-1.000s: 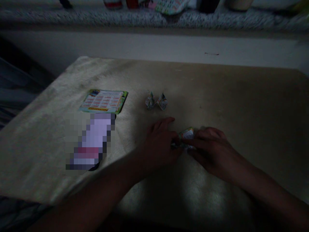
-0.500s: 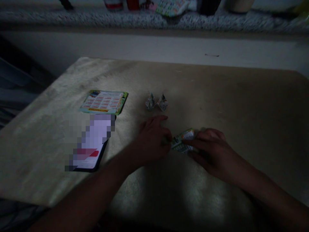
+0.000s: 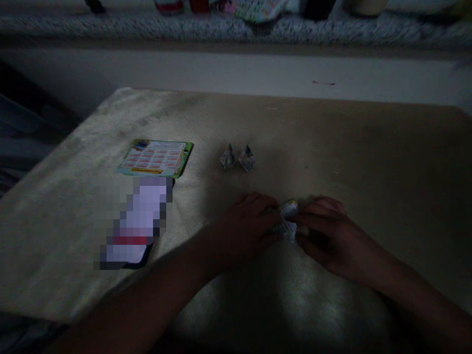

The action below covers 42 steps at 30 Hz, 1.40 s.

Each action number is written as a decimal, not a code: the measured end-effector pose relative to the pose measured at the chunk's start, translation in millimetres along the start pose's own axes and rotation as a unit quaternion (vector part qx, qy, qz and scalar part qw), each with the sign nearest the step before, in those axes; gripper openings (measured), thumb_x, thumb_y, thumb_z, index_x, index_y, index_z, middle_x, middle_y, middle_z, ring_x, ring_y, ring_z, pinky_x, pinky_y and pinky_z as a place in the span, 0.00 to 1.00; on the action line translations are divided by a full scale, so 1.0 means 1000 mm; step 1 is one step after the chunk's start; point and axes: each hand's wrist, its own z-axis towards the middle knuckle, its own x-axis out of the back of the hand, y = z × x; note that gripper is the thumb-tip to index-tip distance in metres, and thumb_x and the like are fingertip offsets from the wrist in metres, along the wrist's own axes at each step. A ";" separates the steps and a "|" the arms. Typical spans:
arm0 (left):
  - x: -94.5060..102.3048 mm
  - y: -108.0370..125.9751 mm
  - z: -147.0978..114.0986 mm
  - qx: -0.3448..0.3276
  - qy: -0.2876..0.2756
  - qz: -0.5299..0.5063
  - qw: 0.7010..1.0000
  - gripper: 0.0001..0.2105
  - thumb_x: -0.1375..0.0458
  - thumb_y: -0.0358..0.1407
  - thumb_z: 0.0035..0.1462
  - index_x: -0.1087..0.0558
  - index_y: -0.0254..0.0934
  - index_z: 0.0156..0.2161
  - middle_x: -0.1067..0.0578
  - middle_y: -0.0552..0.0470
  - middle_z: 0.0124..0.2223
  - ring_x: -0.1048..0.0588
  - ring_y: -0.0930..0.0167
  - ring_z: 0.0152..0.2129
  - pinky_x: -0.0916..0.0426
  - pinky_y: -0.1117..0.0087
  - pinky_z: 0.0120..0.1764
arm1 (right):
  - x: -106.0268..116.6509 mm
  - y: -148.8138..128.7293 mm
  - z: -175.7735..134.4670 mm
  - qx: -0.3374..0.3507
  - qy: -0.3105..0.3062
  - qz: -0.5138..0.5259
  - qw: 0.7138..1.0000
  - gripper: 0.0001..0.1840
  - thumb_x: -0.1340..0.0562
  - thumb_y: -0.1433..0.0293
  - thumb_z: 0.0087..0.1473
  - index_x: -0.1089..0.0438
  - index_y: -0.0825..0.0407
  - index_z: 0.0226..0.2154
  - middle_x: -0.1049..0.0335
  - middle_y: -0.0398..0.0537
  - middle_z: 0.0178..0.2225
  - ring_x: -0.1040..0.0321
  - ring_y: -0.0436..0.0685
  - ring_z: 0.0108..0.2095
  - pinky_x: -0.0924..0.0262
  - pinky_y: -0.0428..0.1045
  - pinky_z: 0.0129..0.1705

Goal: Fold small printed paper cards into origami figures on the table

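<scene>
Between my two hands, low over the table, is a small folded piece of printed paper (image 3: 289,227). My left hand (image 3: 254,223) grips its left side, with the fingertips covering that part. From the other side my right hand (image 3: 324,226) pinches it, the forefinger lying across the paper and the thumb below. Beyond my left hand, two small folded paper pieces (image 3: 237,159) with pointed tips stand side by side on the table. The lighting is dim, so the fine creases cannot be made out.
A phone (image 3: 138,221) with a lit, blurred screen lies on the table (image 3: 354,157) at the left. Just behind it are printed cards (image 3: 157,158) with green borders. Along the back wall runs a speckled stone ledge (image 3: 206,30) bearing several containers and a patterned packet (image 3: 260,10).
My left hand has moved right and its fingers have closed further over the folded paper. The paper now shows a different, narrower face. The view has shifted slightly.
</scene>
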 end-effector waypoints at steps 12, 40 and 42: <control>0.000 -0.007 0.002 -0.037 0.016 0.034 0.999 0.15 0.43 0.44 0.65 0.25 0.37 0.50 0.25 0.46 0.51 0.29 0.63 0.48 0.34 0.60 0.52 | -0.002 0.004 0.002 0.019 0.021 0.000 1.000 0.24 0.36 0.79 0.55 0.28 0.45 0.53 0.26 0.48 0.43 0.32 0.61 0.47 0.42 0.62 0.55; 0.004 0.027 0.004 0.090 0.119 -0.260 0.954 0.03 0.40 0.32 0.61 0.27 0.34 0.39 0.24 0.57 0.29 0.28 0.78 0.23 0.36 0.79 0.27 | -0.007 -0.023 0.013 0.052 0.196 0.125 0.971 0.08 0.36 0.80 0.56 0.30 0.51 0.35 0.28 0.44 0.27 0.33 0.54 0.29 0.38 0.60 0.46; 0.002 0.028 0.004 0.074 0.126 -0.245 0.959 0.03 0.41 0.32 0.62 0.28 0.34 0.40 0.23 0.56 0.30 0.26 0.78 0.24 0.35 0.79 0.28 | -0.006 -0.025 0.014 0.051 0.194 0.117 0.973 0.07 0.36 0.79 0.56 0.30 0.51 0.34 0.29 0.44 0.26 0.34 0.54 0.28 0.37 0.59 0.44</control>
